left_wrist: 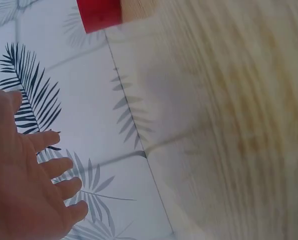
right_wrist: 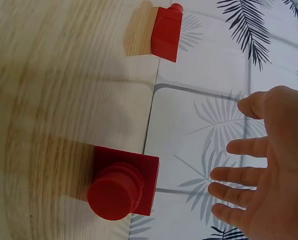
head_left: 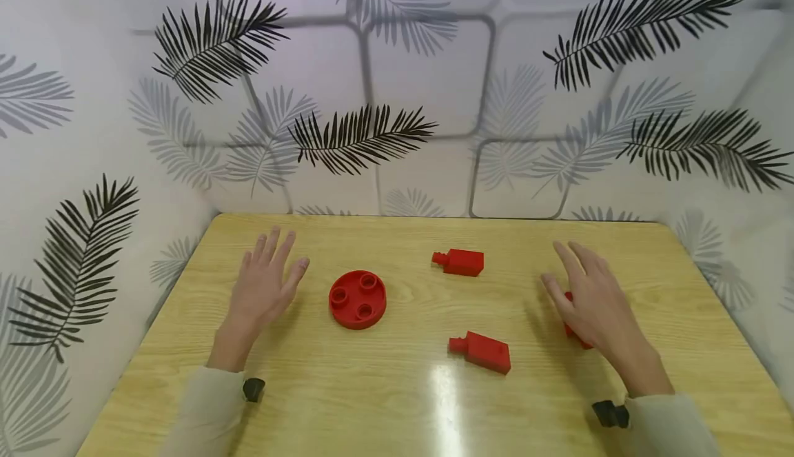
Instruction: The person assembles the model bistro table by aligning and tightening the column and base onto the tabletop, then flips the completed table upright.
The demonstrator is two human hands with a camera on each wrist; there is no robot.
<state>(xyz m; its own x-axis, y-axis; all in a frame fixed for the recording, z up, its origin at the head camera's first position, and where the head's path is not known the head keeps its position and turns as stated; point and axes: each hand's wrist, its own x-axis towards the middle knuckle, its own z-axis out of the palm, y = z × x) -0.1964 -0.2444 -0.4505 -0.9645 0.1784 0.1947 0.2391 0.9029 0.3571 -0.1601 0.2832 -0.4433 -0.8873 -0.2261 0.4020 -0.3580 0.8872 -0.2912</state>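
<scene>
My left hand (head_left: 262, 290), fingers spread and holding nothing, hovers left of a round red disc (head_left: 353, 300) with three ring-shaped sockets facing up. Over on the right, my right hand (head_left: 597, 303) is held above a red block (head_left: 577, 336), mostly hidden beneath it. Two more red blocks, each with a short round peg on one end, lie between the disc and that hand: a far block (head_left: 465, 262) and a near block (head_left: 489, 352). The right wrist view shows a red block with its peg (right_wrist: 111, 196) toward the camera, apart from the right hand's fingers (right_wrist: 238, 176).
All the pieces lie on a light wood-grain table (head_left: 372, 402). A white wall covering (head_left: 422, 78) with a feather-like leaf print rises behind and at both sides. Small dark devices (head_left: 253, 389) sit at the sleeve cuffs.
</scene>
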